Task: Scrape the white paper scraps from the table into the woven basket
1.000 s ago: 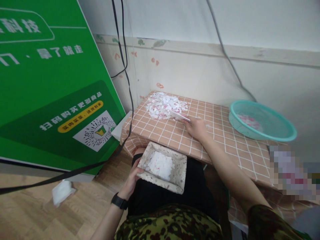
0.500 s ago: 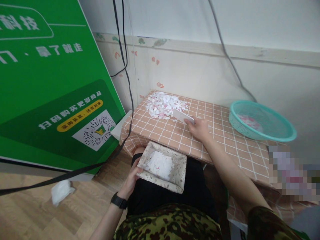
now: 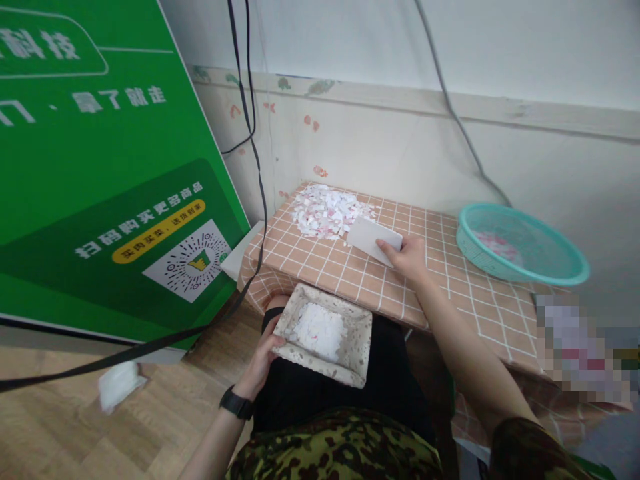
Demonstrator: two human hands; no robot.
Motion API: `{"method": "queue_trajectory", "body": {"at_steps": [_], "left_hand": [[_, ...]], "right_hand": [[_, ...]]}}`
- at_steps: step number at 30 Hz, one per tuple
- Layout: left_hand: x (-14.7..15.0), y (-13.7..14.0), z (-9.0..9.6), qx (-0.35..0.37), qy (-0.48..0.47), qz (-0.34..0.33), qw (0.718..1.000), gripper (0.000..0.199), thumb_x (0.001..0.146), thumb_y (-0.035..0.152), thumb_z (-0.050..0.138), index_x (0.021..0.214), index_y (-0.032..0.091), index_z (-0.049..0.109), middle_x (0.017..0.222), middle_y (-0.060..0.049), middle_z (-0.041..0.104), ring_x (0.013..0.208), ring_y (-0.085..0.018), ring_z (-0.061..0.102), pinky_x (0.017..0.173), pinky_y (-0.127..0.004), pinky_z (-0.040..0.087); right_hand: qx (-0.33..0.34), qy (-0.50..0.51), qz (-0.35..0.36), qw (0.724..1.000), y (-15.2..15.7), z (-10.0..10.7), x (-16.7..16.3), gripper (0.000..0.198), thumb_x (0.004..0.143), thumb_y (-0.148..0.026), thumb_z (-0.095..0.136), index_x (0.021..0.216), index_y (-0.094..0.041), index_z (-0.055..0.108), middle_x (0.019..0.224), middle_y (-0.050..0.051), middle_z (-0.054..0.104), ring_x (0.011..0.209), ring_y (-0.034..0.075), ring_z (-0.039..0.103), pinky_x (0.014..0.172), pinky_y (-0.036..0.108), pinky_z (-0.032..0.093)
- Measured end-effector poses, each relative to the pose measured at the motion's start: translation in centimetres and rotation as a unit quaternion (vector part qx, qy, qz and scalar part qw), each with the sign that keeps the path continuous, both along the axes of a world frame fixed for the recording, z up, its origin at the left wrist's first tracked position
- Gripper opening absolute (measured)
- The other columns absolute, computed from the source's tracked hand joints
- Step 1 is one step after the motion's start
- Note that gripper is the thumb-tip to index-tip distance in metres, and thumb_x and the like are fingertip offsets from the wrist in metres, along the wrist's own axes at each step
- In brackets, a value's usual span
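My right hand (image 3: pixel 407 259) grips a flat white card (image 3: pixel 369 239) by its right end, just above the checked tablecloth. Touching or close to the card's far left edge is a heap of small white and pink paper scraps (image 3: pixel 325 210). With my left hand (image 3: pixel 265 357) I hold the left rim of a rectangular, speckled stone-look tray (image 3: pixel 357 340) over my lap, below the table edge. A pile of white paper bits (image 3: pixel 320 328) lies in the tray. The left fingers under the tray are hidden.
A turquoise plastic basket (image 3: pixel 530 270) with pinkish scraps inside stands at the table's right, on the brown checked tablecloth (image 3: pixel 320 257). Left is a large green sign panel (image 3: pixel 100 147). A black strap (image 3: pixel 257 193) hangs before the table's left corner. A white bag (image 3: pixel 120 385) lies on the floor.
My right hand has moved slightly right, and the card has turned so more of its flat face shows. My left hand and the tray have stayed nearly still.
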State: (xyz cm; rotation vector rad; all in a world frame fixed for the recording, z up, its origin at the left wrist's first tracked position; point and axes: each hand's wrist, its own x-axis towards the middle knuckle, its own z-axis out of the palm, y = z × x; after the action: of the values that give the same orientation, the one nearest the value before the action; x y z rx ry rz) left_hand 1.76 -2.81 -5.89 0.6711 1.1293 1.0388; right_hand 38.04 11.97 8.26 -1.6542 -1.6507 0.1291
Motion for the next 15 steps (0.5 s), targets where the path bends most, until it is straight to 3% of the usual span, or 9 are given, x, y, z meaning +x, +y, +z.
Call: {"method": "queue_trajectory", "body": {"at_steps": [4,8,15], "left_hand": [[0.0,0.0,0.0,0.002,-0.008,0.004,1.0,0.062,0.071,0.03,0.067,0.132,0.023,0.062,0.115,-0.006,0.074,0.099,-0.031,0.067,0.082,-0.039,0.052],[0.1,-0.1,-0.1,0.0,-0.006,0.009,1.0,0.059,0.071,0.029,0.067,0.13,0.023,0.063,0.112,-0.005,0.074,0.099,-0.031,0.067,0.079,-0.038,0.053],[0.0,0.0,0.1,-0.006,-0.004,0.012,1.0,0.059,0.071,0.028,0.065,0.13,0.023,0.063,0.118,-0.006,0.073,0.105,-0.032,0.065,0.082,-0.04,0.053]], "right_hand": [[0.011,0.032,-0.025,0.999,0.2,0.2,0.7,0.045,0.076,-0.06,0.062,0.054,-0.021,0.051,0.048,0.001,0.045,0.045,0.014,0.04,0.043,0.028,0.025],[-0.015,0.05,0.002,0.999,0.3,0.1,1.2,0.044,0.073,-0.058,0.064,0.053,-0.021,0.05,0.048,0.001,0.045,0.046,0.013,0.04,0.043,0.027,0.026],[-0.029,0.124,0.041,0.991,0.2,0.0,1.0,0.04,0.071,-0.056,0.069,0.068,-0.016,0.065,0.056,0.004,0.058,0.054,0.019,0.052,0.045,0.029,0.036]]}}
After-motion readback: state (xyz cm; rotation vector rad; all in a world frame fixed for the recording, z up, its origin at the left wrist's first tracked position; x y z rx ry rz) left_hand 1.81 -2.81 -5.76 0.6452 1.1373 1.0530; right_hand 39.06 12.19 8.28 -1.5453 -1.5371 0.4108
